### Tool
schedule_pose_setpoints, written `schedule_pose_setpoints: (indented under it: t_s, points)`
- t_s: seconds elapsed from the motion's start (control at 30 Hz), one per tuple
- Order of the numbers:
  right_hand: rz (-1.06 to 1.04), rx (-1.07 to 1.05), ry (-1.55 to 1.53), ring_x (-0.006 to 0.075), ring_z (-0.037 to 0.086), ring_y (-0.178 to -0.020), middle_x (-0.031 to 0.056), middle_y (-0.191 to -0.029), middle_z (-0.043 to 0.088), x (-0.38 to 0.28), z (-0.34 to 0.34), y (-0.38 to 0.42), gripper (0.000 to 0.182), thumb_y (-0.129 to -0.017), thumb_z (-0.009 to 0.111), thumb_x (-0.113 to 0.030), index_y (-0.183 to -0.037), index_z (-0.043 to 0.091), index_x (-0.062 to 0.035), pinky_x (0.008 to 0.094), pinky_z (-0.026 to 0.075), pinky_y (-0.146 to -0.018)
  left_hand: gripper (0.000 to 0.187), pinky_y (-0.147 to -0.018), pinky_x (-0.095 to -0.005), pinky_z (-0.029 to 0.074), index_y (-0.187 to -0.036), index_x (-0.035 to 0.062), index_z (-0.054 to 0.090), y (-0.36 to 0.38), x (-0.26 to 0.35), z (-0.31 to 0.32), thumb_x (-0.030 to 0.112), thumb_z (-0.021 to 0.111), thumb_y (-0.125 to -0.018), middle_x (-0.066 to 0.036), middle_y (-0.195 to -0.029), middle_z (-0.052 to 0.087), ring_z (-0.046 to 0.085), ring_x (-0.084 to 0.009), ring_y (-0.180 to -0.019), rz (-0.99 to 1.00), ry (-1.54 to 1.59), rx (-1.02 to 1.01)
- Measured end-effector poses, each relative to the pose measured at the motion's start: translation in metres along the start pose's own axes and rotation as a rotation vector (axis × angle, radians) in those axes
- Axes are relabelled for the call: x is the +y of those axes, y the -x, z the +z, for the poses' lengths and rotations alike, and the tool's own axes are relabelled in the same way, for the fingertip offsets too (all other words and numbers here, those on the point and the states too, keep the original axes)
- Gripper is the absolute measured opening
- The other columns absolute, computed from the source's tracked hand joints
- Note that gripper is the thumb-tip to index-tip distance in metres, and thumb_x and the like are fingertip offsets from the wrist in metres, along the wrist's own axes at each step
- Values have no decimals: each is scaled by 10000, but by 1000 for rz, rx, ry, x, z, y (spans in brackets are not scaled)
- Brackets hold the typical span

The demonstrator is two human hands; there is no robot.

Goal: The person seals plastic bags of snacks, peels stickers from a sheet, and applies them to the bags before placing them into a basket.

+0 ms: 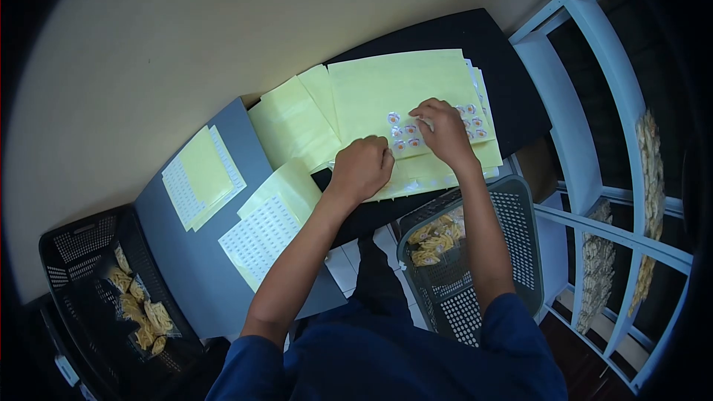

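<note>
My left hand (363,168) is closed in a fist at the lower left edge of a pale yellow sheet (394,82); what its fingers hold, if anything, is hidden. Over the same sheet, my right hand (445,134) is bent, with thumb and index finger slightly apart and nothing visible between them. Small round stickers (411,131) with orange centres sit in rows to the left of that hand. More of these stickers (475,122) show on its right side, and the hand covers the part between.
Other yellow sheets (293,119) lie to the left on the dark table (512,96). Printed label sheets (261,236) rest on a grey surface (171,252). Crates with packed snacks stand at left (74,252) and below my right arm (523,212). White shelving (594,67) borders the right.
</note>
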State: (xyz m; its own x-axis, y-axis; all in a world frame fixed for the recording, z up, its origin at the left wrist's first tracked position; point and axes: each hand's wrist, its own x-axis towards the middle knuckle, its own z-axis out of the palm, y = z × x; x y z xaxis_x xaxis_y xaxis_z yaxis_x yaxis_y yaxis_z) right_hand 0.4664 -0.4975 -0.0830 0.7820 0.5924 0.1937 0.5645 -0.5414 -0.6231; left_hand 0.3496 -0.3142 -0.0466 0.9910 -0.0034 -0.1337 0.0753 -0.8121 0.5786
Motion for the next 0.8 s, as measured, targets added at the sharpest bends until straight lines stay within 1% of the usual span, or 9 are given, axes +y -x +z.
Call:
schedule_pose_setpoints:
  t_s: [0.03,0.13,0.23,0.33,0.43,0.53,0.63,0.73,0.8]
  points:
    - [-2,-57,10,309,659,-966,109,-1002,700,5,4,-5,168,-805,717,-12,-966,763,-28,417,521,-888,225,-786,-492,557,-920,7,687,-6,-2,4,202,577,-905,-192,-1106,698,656,-367,-935,21,-65,-14]
    - [2,-176,97,297,651,-999,101,-1004,699,9,11,-10,178,-799,722,-2,-969,767,-30,409,515,-917,236,-832,-459,563,-979,-1,704,-16,-15,16,186,588,-894,-159,-1199,688,637,-344,-1018,208,-78,133]
    - [-9,-210,80,290,642,-1022,99,-1023,693,14,13,-11,172,-799,728,-6,-964,770,-30,405,507,-935,218,-961,-447,525,-997,-28,697,-21,-21,20,124,587,-886,-136,-1269,680,605,-371,-1139,196,-84,77]
    - [2,-260,63,296,639,-1020,106,-1027,682,16,11,-14,162,-804,734,-28,-963,768,-26,408,506,-931,220,-972,-464,510,-996,-21,707,-23,-25,26,127,594,-879,-127,-1293,676,596,-381,-1179,270,-36,77]
    - [-57,-250,65,296,640,-976,101,-984,660,20,13,-16,164,-785,764,4,-948,749,-11,414,518,-884,280,-955,-477,483,-1075,2,709,-23,-30,31,192,575,-918,-103,-1314,666,562,-360,-1233,262,-131,-8]
    - [-75,-308,119,298,637,-987,115,-993,669,17,11,-20,136,-800,723,-23,-930,760,-23,411,504,-901,283,-960,-478,471,-1079,5,707,-24,-33,32,198,571,-924,-98,-1330,660,551,-358,-1249,244,-120,-28]
    - [-126,-312,179,303,634,-971,121,-964,662,18,13,-23,96,-786,706,-5,-875,738,-21,413,503,-880,285,-962,-479,465,-1080,9,708,-24,-34,32,202,568,-925,-96,-1343,654,547,-359,-1254,247,-116,-27]
    - [-129,-341,173,311,634,-965,124,-934,655,21,15,-26,55,-772,690,12,-817,702,-18,418,502,-869,285,-961,-484,458,-1071,9,710,-24,-33,31,206,563,-928,-82,-1359,647,542,-358,-1259,237,-118,-36]
    - [-122,-356,188,315,629,-958,125,-929,646,21,15,-28,48,-769,688,18,-801,682,-16,424,501,-865,247,-946,-486,471,-1025,14,720,-24,-29,28,178,586,-897,-74,-1378,639,549,-358,-1257,251,-148,-46]
